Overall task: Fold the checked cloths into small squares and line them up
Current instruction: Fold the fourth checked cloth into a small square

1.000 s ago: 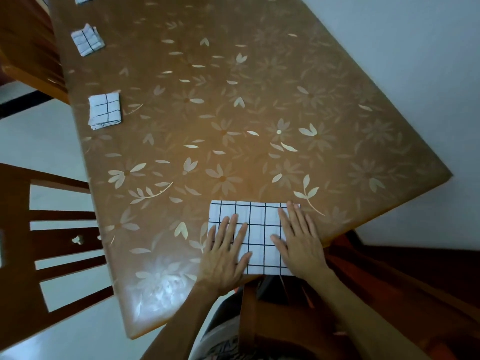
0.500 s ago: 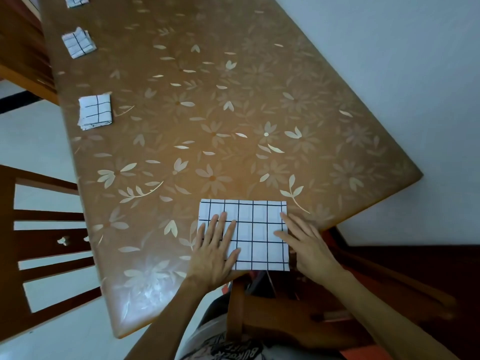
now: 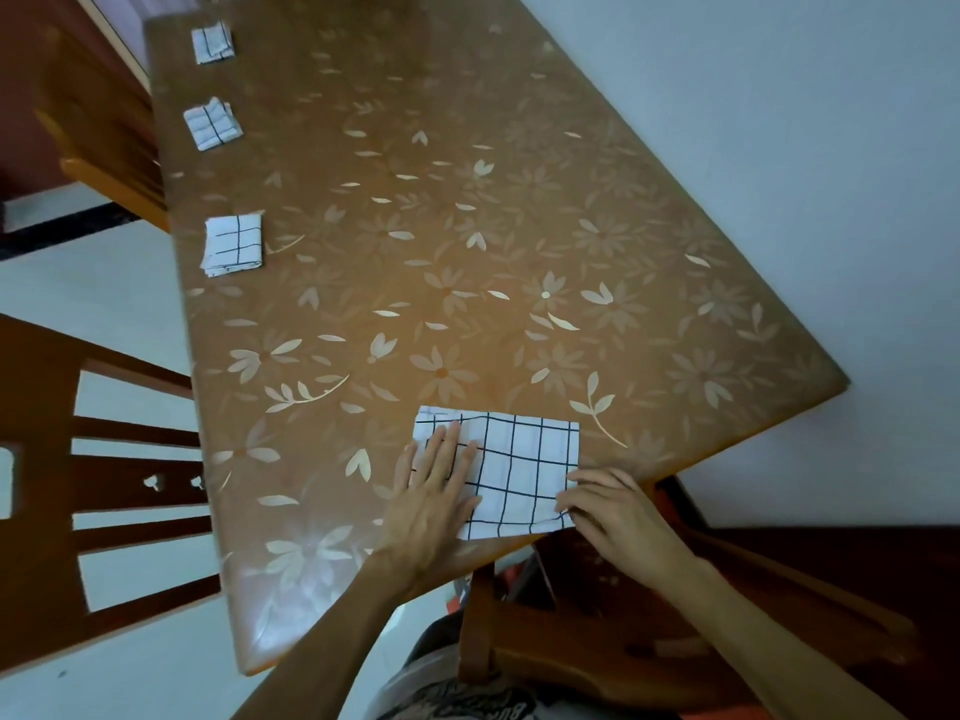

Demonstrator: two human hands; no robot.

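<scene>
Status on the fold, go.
Left hand flat on checked cloth. Right hand pinches its right edge. Cloth a rectangle, not yet a small square; three folded squares lined up along the left edge of the table. Nothing in the way.

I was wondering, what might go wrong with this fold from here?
The cloth lies right at the near edge of the table, so the right hand, pinching its right edge, could drag it off. Only the left hand pins it, on its left part, so the fold may come out skewed.

Floral brown table (image 3: 467,200), wooden chair (image 3: 47,459) left, pale wall (image 3: 779,122).
</scene>
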